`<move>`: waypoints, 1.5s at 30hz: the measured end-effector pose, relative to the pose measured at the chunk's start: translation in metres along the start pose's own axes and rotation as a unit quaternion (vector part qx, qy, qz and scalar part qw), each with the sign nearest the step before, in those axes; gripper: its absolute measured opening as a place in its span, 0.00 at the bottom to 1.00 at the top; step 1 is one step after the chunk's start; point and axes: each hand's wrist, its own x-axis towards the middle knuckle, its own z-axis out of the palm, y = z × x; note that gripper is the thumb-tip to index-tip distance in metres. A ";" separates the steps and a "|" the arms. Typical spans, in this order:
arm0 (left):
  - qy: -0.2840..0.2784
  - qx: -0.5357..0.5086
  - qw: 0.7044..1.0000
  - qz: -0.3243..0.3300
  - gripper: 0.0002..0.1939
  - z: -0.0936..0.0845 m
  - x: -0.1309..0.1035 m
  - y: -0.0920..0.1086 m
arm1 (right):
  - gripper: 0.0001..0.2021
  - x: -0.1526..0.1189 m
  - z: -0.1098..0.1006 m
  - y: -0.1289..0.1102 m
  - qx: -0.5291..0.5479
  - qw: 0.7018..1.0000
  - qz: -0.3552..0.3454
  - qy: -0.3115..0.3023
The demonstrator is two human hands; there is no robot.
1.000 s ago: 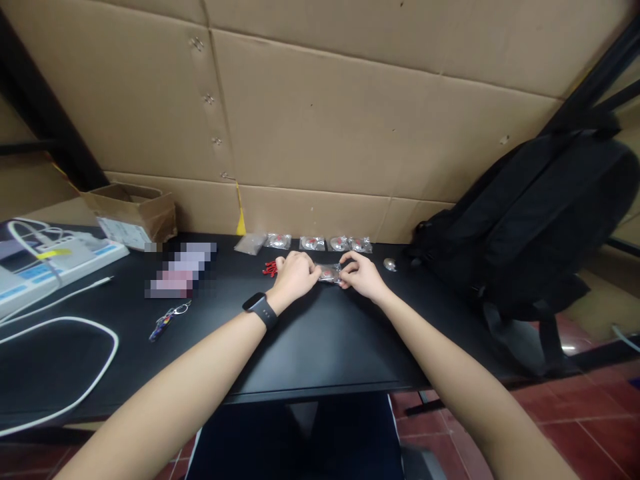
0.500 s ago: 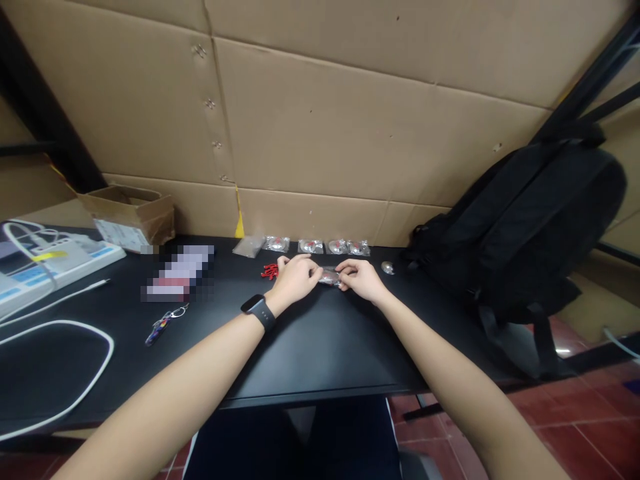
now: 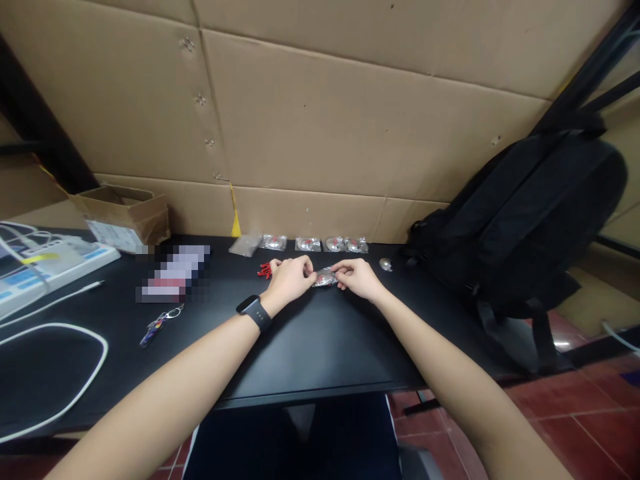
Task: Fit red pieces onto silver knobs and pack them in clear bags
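Note:
Between my hands is a small clear plastic bag (image 3: 325,277) with a round silvery disc and something red inside. My left hand (image 3: 293,279), with a dark watch on its wrist, pinches the bag's left edge. The bag's right edge is held between thumb and fingers of my right hand (image 3: 357,279). Several red pieces (image 3: 265,269) lie just left of my left hand, partly hidden by it. To the right sits a bare silvery disc (image 3: 385,265). Behind my hands lie several filled bags (image 3: 307,245) in a row, with a stack of flat clear bags (image 3: 245,245) at its left end.
A black backpack (image 3: 520,193) stands on the right of the black table (image 3: 320,353). At left are an open cardboard box (image 3: 125,217), a power strip (image 3: 100,257), white cables (image 3: 104,347), a blurred-out flat item (image 3: 175,273) and a keychain (image 3: 159,327). Cardboard (image 3: 320,133) walls the back.
The bag between my fingers has turned and shows more of its face, with the red part visible. My left hand's fingers have curled in more. The whole view has shifted slightly.

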 end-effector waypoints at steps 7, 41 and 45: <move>0.008 0.031 0.999 0.036 0.09 0.003 0.000 -0.005 | 0.15 -0.003 -0.004 -0.007 -0.170 0.981 -0.091 -0.019; -0.068 -0.008 0.997 0.033 0.12 -0.014 -0.004 -0.004 | 0.19 -0.011 -0.003 -0.025 0.066 0.995 -0.051 -0.062; -0.078 -0.036 0.995 0.043 0.12 -0.012 -0.001 -0.007 | 0.20 -0.011 0.000 -0.023 0.077 0.995 -0.037 -0.048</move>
